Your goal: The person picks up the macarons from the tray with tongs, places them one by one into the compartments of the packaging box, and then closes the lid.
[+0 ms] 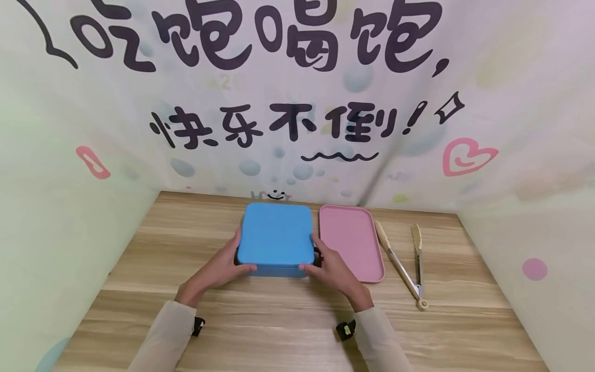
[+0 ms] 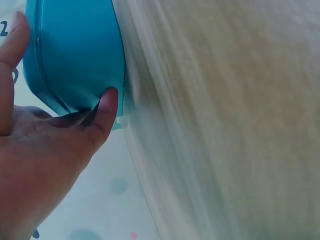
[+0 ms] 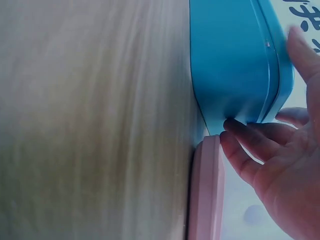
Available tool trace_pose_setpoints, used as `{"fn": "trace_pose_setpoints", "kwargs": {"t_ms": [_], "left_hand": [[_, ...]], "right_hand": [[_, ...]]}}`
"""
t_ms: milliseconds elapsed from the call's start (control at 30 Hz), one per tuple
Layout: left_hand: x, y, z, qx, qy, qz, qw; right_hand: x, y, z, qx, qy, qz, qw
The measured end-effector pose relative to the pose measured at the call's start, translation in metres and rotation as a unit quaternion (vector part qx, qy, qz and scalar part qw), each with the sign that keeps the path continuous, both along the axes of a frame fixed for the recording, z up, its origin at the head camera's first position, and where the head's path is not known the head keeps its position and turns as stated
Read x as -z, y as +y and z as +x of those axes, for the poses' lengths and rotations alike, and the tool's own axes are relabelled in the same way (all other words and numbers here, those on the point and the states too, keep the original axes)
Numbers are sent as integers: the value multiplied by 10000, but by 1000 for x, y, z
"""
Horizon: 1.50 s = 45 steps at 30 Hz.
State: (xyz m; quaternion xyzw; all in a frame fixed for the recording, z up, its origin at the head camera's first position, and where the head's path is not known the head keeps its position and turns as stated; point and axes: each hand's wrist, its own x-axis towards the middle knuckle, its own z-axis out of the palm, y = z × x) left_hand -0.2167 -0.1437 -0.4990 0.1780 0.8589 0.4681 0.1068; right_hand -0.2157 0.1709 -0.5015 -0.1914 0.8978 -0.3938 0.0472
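Observation:
A blue lunch box (image 1: pixel 276 232) with a flat lid sits toward the back of the wooden table, between both hands. On its left side, my left hand (image 1: pixel 225 263) grips the corner, the thumb along the front edge. My right hand (image 1: pixel 330 263) holds the opposite side, thumb likewise at the front. In the left wrist view, a fingertip of the left hand (image 2: pixel 50 145) presses low on the side of the box (image 2: pixel 80 55). The right wrist view has several fingers of the right hand (image 3: pixel 285 160) against the side of the box (image 3: pixel 230 60), thumb near the lid.
Just right of the box lies a pink tray (image 1: pixel 350 243). Beyond it, spread tongs (image 1: pixel 406 274) with beige tips rest on the wooden table (image 1: pixel 279 320). A printed white wall cloth (image 1: pixel 279 170) stands behind the table, with pale walls at both sides.

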Motion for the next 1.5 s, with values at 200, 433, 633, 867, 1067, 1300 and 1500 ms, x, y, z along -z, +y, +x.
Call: {"fn": "trace_pose_setpoints", "kwargs": {"t_ms": [200, 433, 633, 867, 1067, 1300, 1500], "left_hand": [[-3, -3, 2, 143, -72, 5, 9999], [-4, -5, 1, 191, -79, -141, 9997], [-7, -6, 1, 238, -144, -153, 9995], [-8, -7, 0, 227, -108, -135, 9996], [-6, -7, 0, 206, -110, -189, 9995], [-7, -5, 0, 195, -235, -204, 9993], [-12, -5, 0, 351, -317, -332, 9983]], "right_hand": [[0, 0, 1, 59, 105, -21, 9999], [-1, -2, 1, 130, 16, 22, 9999], [-4, -4, 1, 25, -84, -80, 9999], [-7, -9, 1, 69, -134, -88, 9998], [-6, -9, 0, 94, -210, -112, 9997], [-6, -8, -1, 58, -318, -237, 9992], [-4, -6, 2, 39, -409, -325, 9986]]}}
